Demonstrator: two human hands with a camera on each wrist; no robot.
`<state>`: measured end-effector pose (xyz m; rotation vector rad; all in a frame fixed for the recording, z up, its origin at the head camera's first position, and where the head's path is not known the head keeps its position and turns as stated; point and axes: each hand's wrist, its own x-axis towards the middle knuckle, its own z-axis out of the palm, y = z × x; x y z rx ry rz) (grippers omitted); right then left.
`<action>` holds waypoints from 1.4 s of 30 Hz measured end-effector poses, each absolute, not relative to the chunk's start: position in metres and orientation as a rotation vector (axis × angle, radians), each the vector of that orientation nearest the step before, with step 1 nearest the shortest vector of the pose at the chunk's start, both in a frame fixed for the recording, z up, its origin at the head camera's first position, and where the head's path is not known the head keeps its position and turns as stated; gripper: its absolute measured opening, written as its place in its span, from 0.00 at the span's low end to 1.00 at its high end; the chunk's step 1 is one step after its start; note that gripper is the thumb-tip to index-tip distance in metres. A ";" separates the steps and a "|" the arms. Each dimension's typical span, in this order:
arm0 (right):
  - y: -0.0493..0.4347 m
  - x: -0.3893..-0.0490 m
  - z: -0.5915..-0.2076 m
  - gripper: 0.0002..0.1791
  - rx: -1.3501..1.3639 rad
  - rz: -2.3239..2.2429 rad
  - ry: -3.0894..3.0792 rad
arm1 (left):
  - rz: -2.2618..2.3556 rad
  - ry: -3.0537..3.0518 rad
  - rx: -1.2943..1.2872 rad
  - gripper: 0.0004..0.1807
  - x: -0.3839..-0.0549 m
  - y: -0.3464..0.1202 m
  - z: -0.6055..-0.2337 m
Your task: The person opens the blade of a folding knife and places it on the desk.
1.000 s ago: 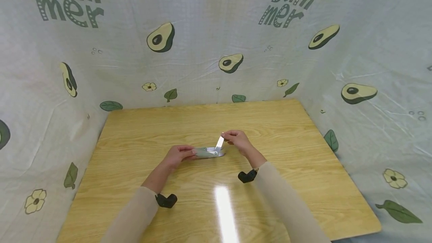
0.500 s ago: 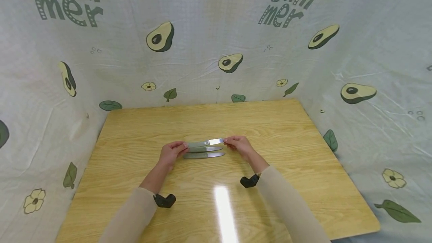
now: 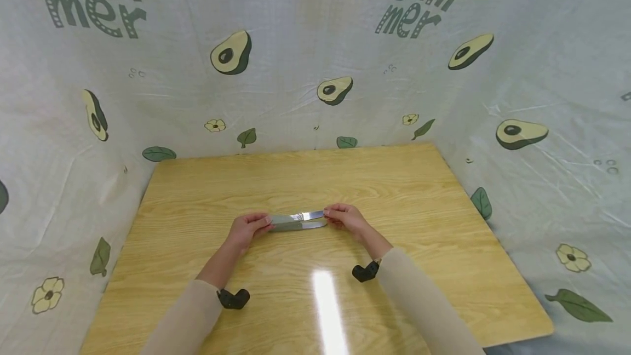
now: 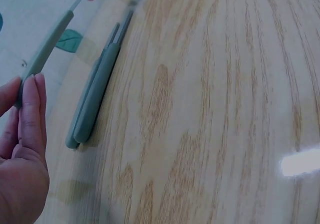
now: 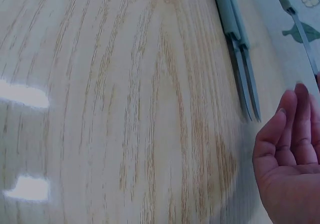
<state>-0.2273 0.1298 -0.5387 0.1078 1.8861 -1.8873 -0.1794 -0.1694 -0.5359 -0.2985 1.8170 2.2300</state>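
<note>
A folding knife [image 3: 283, 218] with a pale green handle is held nearly level, its blade unfolded to the right. My left hand [image 3: 246, 229] pinches the handle's end between thumb and fingers. At the other end, my right hand [image 3: 347, 217] pinches the blade near its tip. The left wrist view shows the held knife [image 4: 50, 43] raised off the tabletop. Two more green-handled knives [image 4: 100, 91] lie side by side below it, blades pointing the same way. From the head, only the nearer lying knife [image 3: 288, 227] shows plainly; the held one covers the other.
Everything rests on a wooden table [image 3: 236, 179] with a bright light reflection [image 3: 327, 305] toward its front. Cloth printed with avocados [image 3: 231, 52] hangs behind and along both sides. Black wrist cameras [image 3: 234, 298] sit on both wrists.
The held knife's blade stood at an angle to its handle and has been straightened in line with it. Since then, both hands have brought the knife slightly nearer, over the lying knives.
</note>
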 end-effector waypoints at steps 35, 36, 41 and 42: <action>0.115 -0.195 -0.547 0.55 0.360 -1.802 2.000 | 1.586 2.663 -0.644 0.33 -0.138 -0.150 -0.561; 0.115 -0.194 -0.546 0.56 0.361 -1.795 2.008 | 1.575 2.675 -0.643 0.33 -0.138 -0.150 -0.562; 0.115 -0.195 -0.545 0.58 0.385 -1.778 2.029 | 1.533 2.721 -0.615 0.35 -0.140 -0.146 -0.563; 0.116 -0.195 -0.546 0.59 0.391 -1.774 2.029 | 1.529 2.728 -0.608 0.36 -0.140 -0.146 -0.563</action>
